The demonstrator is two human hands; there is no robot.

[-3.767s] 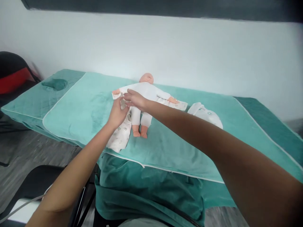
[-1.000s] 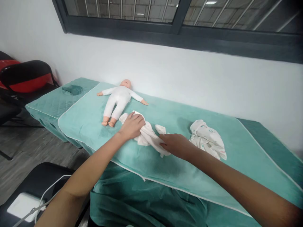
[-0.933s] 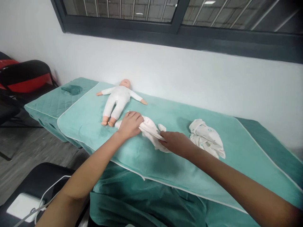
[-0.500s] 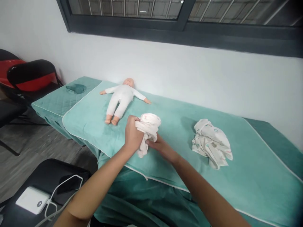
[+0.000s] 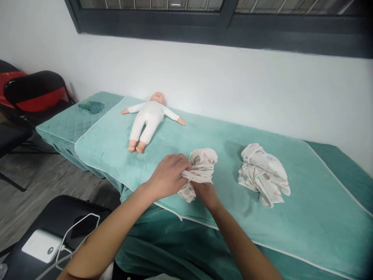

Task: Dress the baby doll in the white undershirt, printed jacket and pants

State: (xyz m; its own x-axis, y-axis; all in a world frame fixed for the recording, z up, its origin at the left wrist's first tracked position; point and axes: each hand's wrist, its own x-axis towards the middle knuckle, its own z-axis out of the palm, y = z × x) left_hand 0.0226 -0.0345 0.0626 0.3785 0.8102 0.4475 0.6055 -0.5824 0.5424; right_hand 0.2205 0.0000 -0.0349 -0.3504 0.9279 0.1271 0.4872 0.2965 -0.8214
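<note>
A bunched white baby garment (image 5: 204, 165) with a small pink and grey print is held up over the near part of the bed. My left hand (image 5: 170, 174) is closed on its left side, pinching gathered folds between thumb and fingers. From below, my right hand (image 5: 204, 193) grips the same cloth, with its fingers mostly hidden in the folds. Beyond my hands a baby doll (image 5: 150, 115) in a white suit lies on its back, arms spread, feet towards me. To the right rests a second crumpled garment (image 5: 264, 171), white with green and pink prints.
A green cover (image 5: 305, 217) with white piping lies over the bed. The bed's left end has a face hole (image 5: 91, 107). A white power bank (image 5: 40, 245) with a cable sits on a black chair (image 5: 65, 210) at lower left. The wall (image 5: 233, 85) runs behind.
Both hands and the garment have shifted to the right. My left hand has turned palm-down over the cloth, and the bunched folds have changed shape. The view has tilted slightly down.
</note>
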